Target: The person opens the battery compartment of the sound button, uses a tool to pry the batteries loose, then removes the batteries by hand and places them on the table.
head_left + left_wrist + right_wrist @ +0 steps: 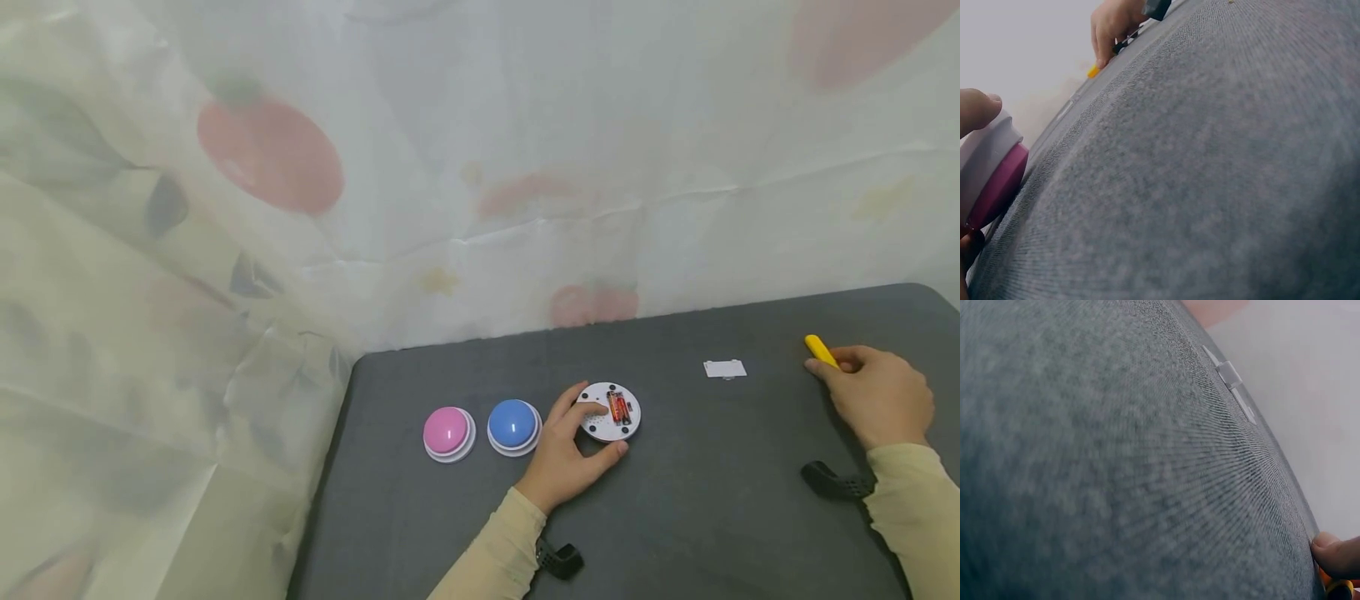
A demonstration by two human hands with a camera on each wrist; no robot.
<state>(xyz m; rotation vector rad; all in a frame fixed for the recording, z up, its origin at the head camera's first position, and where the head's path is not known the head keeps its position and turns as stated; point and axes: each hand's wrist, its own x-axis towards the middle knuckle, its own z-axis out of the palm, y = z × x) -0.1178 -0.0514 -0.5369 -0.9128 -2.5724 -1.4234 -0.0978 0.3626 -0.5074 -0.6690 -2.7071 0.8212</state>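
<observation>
In the head view my left hand (564, 458) grips a round push button (609, 428) turned upside down, its white underside facing up. Two red-and-black batteries (618, 408) sit in its uncovered compartment. The left wrist view shows the button's magenta dome (1000, 187) against the table, with my thumb at the white rim. Far to the right, my right hand (885, 396) holds a yellow screwdriver (821, 350) near the table surface. Its yellow end points away from me; the shaft is mostly hidden by the hand. A white battery cover (725, 369) lies between the hands, farther back.
A pink-domed button (446, 431) and a blue-domed button (513, 425) stand upright left of my left hand, the blue one close to it. The dark grey table (675, 533) ends at the back against a white patterned curtain (480, 167).
</observation>
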